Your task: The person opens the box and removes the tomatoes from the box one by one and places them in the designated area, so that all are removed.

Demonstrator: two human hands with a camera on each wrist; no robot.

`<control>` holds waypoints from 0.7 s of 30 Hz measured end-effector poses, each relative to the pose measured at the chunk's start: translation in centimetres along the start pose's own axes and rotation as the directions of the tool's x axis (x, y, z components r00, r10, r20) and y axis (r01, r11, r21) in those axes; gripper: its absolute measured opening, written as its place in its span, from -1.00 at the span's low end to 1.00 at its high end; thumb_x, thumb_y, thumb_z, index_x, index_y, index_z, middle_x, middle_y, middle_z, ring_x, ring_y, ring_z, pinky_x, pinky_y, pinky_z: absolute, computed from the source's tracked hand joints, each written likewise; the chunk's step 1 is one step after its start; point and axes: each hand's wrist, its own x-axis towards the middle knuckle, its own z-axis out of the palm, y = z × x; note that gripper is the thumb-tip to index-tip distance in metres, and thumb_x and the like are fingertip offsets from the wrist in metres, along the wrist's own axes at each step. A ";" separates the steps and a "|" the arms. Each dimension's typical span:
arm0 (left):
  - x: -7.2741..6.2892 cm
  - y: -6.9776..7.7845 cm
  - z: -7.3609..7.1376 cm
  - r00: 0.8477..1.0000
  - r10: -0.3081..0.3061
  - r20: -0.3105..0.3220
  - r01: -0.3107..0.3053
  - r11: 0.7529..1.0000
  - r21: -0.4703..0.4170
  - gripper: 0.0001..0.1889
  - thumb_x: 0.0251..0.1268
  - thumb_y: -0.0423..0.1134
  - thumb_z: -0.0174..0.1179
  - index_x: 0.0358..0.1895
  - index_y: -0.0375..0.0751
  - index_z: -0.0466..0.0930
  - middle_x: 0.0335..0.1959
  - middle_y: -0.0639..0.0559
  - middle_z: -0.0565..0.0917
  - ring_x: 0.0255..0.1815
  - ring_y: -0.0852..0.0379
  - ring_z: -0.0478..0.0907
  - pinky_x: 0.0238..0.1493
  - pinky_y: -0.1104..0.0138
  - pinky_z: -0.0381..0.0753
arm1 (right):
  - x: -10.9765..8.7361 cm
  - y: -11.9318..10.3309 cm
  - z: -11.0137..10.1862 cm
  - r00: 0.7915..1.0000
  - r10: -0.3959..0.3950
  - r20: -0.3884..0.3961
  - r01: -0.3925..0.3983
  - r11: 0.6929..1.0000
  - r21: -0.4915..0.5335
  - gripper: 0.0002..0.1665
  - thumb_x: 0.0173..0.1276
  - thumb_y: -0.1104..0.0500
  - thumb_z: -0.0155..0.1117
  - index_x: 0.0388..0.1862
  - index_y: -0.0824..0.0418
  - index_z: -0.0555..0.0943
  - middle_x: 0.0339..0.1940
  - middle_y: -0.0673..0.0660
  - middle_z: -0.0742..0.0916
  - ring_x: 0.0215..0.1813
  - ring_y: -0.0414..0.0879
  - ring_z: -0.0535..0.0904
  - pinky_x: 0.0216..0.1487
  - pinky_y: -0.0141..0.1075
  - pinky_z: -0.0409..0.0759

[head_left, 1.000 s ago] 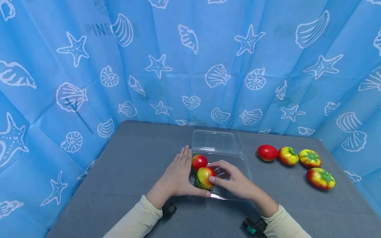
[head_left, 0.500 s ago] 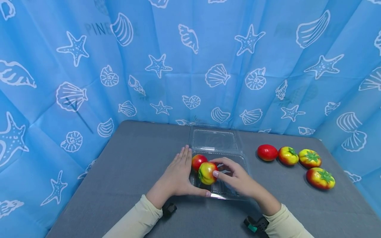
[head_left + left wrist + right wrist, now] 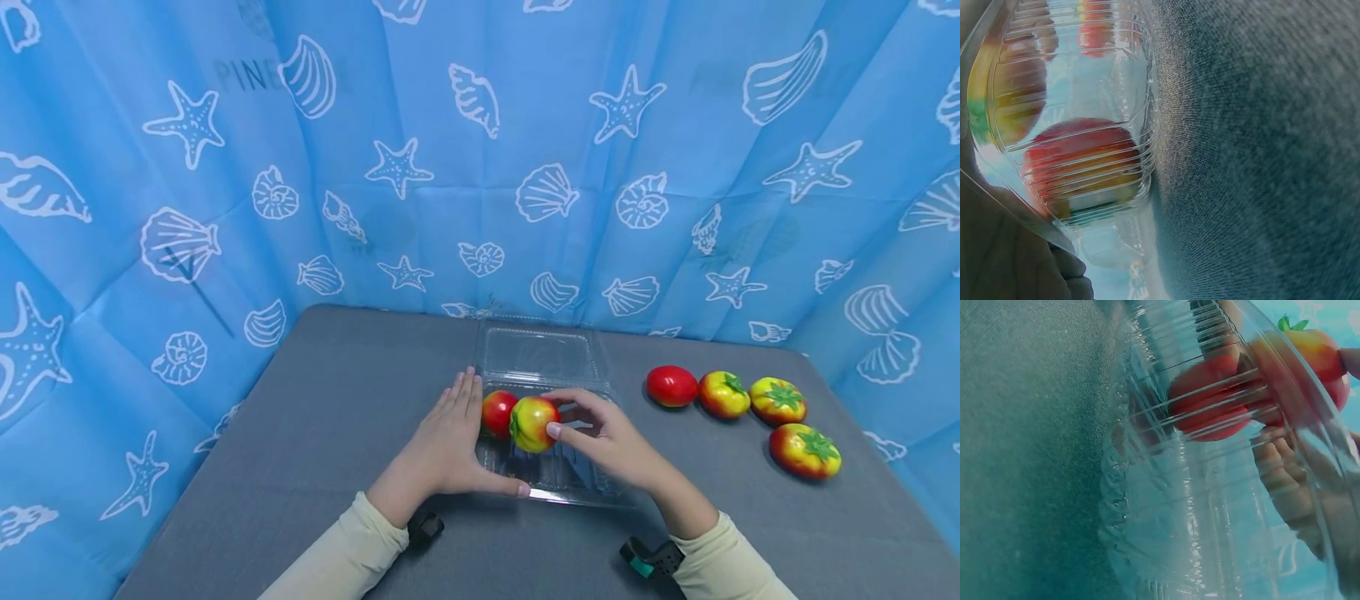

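My right hand [image 3: 607, 437] pinches a red-and-yellow toy persimmon [image 3: 532, 423] between thumb and fingers, over the clear plastic clamshell box [image 3: 577, 497]. Its green leafy cap faces left. A redder fruit [image 3: 497, 412] sits inside the box at the left, partly overlapped by the held one; through the ribbed wall in the left wrist view it appears as a red and orange fruit [image 3: 1085, 165]. My left hand [image 3: 446, 450] rests along the box's left side, fingers straight, thumb stretched along the front rim.
The clamshell's lid [image 3: 540, 354] lies folded back behind the box. On the right of the grey table [image 3: 360, 375] are a red fruit [image 3: 672, 387] and several persimmons [image 3: 805, 452] with green caps. A blue shell-print curtain [image 3: 450, 225] hangs behind and at the sides.
My right hand has moved the held persimmon up and to the right over the box, and its cap has turned more to the left. The left hand has stayed put.
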 end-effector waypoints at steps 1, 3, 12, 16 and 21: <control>0.0 0.0 0.0 1.000 -0.001 0.000 0.001 1.000 0.002 0.53 -0.16 0.74 0.26 0.78 -0.11 -0.21 0.81 -0.07 -0.21 0.83 -0.09 -0.33 0.76 -0.06 -0.06 | 0.0 0.0 0.0 1.000 -0.001 0.001 0.001 1.000 -0.001 -0.53 0.55 0.15 0.34 0.38 0.12 0.56 0.31 0.24 0.67 0.23 0.16 0.70 0.15 -0.43 0.70; 0.0 0.0 0.0 1.000 -0.003 0.000 0.003 1.000 0.003 0.53 -0.16 0.74 0.27 0.78 -0.11 -0.21 0.81 -0.08 -0.21 0.83 -0.09 -0.33 0.76 -0.06 -0.05 | 0.1 0.1 0.0 1.000 -0.005 0.002 0.005 1.000 0.004 -0.53 0.54 0.15 0.35 0.38 0.13 0.56 0.32 0.25 0.67 0.22 0.17 0.72 0.14 -0.41 0.71; -0.1 0.0 0.0 1.000 -0.005 -0.002 0.005 1.000 -0.002 0.54 -0.16 0.73 0.28 0.77 -0.13 -0.21 0.81 -0.10 -0.20 0.83 -0.09 -0.32 0.76 -0.05 -0.06 | -0.1 -0.1 -0.1 1.000 -0.003 0.001 0.003 1.000 0.027 -0.55 0.49 0.16 0.42 0.30 0.16 0.61 0.27 0.26 0.72 0.15 0.14 0.74 0.10 -0.36 0.76; -0.1 0.0 0.0 1.000 -0.001 -0.005 0.001 1.000 -0.002 0.53 -0.15 0.73 0.28 0.77 -0.14 -0.20 0.81 -0.10 -0.21 0.83 -0.09 -0.32 0.76 -0.05 -0.05 | -0.1 -0.1 -0.2 1.000 0.003 0.000 -0.003 0.999 0.036 -0.55 0.45 0.16 0.46 0.27 0.16 0.62 0.26 0.26 0.72 0.15 0.18 0.74 0.10 -0.28 0.79; -0.1 0.0 0.0 1.000 0.003 -0.006 -0.003 1.000 0.003 0.53 -0.15 0.74 0.27 0.77 -0.14 -0.19 0.81 -0.10 -0.21 0.83 -0.09 -0.32 0.76 -0.05 -0.05 | -0.1 0.0 -0.3 1.000 0.014 -0.016 -0.014 1.000 0.025 -0.50 0.41 0.15 0.51 0.28 0.14 0.60 0.26 0.24 0.71 0.16 0.16 0.74 0.11 -0.21 0.81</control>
